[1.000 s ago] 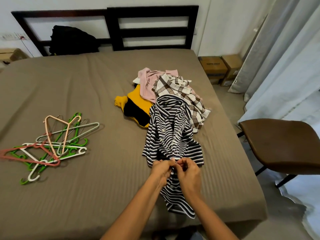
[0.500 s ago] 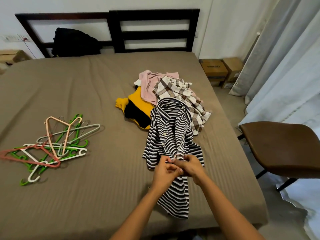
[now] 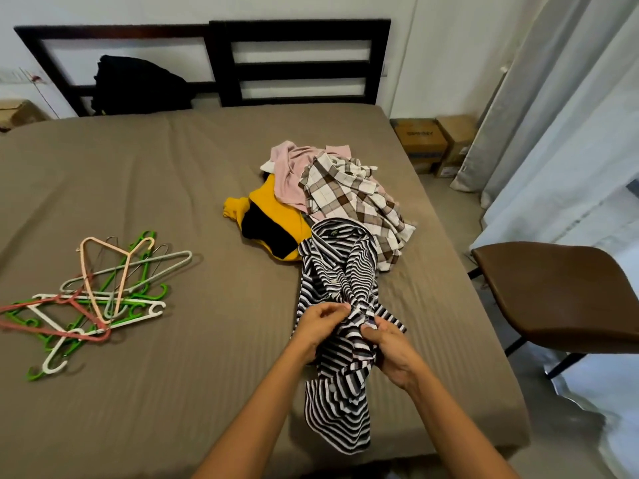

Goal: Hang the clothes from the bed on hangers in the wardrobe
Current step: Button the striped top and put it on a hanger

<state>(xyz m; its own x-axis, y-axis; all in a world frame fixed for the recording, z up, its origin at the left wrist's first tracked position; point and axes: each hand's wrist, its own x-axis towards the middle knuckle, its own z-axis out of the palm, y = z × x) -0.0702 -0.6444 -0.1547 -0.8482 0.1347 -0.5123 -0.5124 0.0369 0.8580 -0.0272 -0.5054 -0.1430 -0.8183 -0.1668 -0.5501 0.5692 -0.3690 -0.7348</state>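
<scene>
The striped shirt (image 3: 340, 271) lies lengthwise on the bed (image 3: 173, 392) in front of me, collar end touching the heap of other clothes and hem end trailing to the near edge. My left hand (image 3: 320, 326) and right hand (image 3: 390, 350) meet at its middle. The fingers of both are curled in and pinching bunched fabric, close together, where the front seems to open. I cannot tell whether I am on a button or only the cloth.

I judge it light, soft and limp. It will sag and twist wherever I am not holding it, and nothing in it can break. For a hanger I would take it by the shoulders or collar, not the middle, so it falls open.

Beyond it are a checked shirt (image 3: 352, 198), a pink garment (image 3: 288, 171) and a yellow and black one (image 3: 273, 216), overlapping in one pile. Well apart on my left is a tangle of plastic and wire hangers (image 3: 96, 299), hooked through one another, so one may drag others along.

The bed cover is a smooth brown sheet, soft underneath. A dark headboard (image 3: 297, 63) stands at the far end with a black bundle (image 3: 135, 86) against it. On my right are a brown chair (image 3: 560, 295), pale curtains (image 3: 570, 115) and cardboard boxes (image 3: 422, 140) on the floor. No wardrobe is in view.
</scene>
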